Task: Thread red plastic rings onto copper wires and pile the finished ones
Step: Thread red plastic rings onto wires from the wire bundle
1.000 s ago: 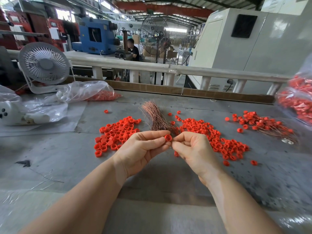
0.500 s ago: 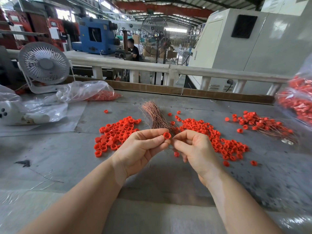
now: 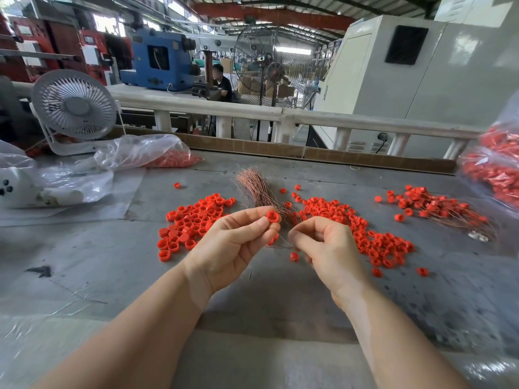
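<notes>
My left hand [image 3: 238, 242] pinches a red plastic ring [image 3: 272, 216] between thumb and forefinger, above the grey table. My right hand [image 3: 325, 245] is just to its right, fingers curled, pinching a thin copper wire [image 3: 276, 246] that runs toward the left hand. A second red ring seems tucked under my left fingers. Behind the hands lies a bundle of copper wires [image 3: 257, 188]. Loose red rings lie in a left pile [image 3: 191, 223] and a right pile [image 3: 365, 234]. Finished rings on wires are heaped at the right [image 3: 438, 209].
A white desk fan [image 3: 73, 108] and clear plastic bags [image 3: 134, 155] sit at the back left. A bag of red rings [image 3: 497, 169] bulges at the right edge. A cardboard strip and white railing [image 3: 280, 115] bound the table's far side. A person sits far behind.
My hands have parted slightly: the left has lifted the ring a little, and the right has pulled back to the right and down, drawing the wire with it.
</notes>
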`<state>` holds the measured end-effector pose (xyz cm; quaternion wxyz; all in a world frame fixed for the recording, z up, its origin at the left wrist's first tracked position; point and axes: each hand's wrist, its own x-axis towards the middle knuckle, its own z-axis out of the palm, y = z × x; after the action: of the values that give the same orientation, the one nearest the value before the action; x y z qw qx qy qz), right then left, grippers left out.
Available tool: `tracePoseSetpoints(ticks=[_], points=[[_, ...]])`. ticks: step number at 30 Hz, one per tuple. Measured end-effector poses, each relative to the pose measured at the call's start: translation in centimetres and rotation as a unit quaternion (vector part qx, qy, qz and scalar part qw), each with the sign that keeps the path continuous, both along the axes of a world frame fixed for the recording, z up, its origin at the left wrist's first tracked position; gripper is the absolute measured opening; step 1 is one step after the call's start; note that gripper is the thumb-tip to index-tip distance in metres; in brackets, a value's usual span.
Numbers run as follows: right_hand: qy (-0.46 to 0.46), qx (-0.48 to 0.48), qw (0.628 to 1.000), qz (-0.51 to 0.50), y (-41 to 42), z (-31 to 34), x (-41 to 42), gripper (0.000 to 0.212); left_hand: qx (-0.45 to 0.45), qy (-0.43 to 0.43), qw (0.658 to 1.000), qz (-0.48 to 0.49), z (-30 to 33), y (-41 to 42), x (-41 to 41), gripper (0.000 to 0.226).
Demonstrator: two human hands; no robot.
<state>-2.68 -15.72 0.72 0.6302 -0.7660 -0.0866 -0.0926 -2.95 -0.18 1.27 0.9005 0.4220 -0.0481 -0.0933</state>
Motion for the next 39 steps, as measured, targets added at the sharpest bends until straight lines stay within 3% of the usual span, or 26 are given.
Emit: tracePoseSetpoints(ticks=[9,18,23,34,39], points=[[-0.004,0.052,0.998,-0.022,-0.12,0.15,0.12,0.017,0.034,0.017,0.999,0.001,-0.38,-0.08,0.19,0.021],[-0.112,-0.109,0.985,-0.073,-0.02,-0.23,0.02,0.02,0.02,0.05,0.998,-0.02,-0.18,-0.21,0.14,0.019],[-0.146,-0.154,0.973,-0.087,0.09,-0.3,-0.15,0.022,0.095,0.082,0.992,0.003,-0.26,-0.38,0.17,0.023],[-0.158,-0.195,0.964,-0.088,0.07,-0.23,-0.39,0.015,0.226,-0.006,0.973,0.037,-0.62,-0.59,-0.02,0.021],[-0.158,-0.201,0.963,-0.083,0.08,-0.13,-0.5,0.014,0.243,-0.029,0.967,0.063,-0.73,-0.75,-0.06,0.021]])
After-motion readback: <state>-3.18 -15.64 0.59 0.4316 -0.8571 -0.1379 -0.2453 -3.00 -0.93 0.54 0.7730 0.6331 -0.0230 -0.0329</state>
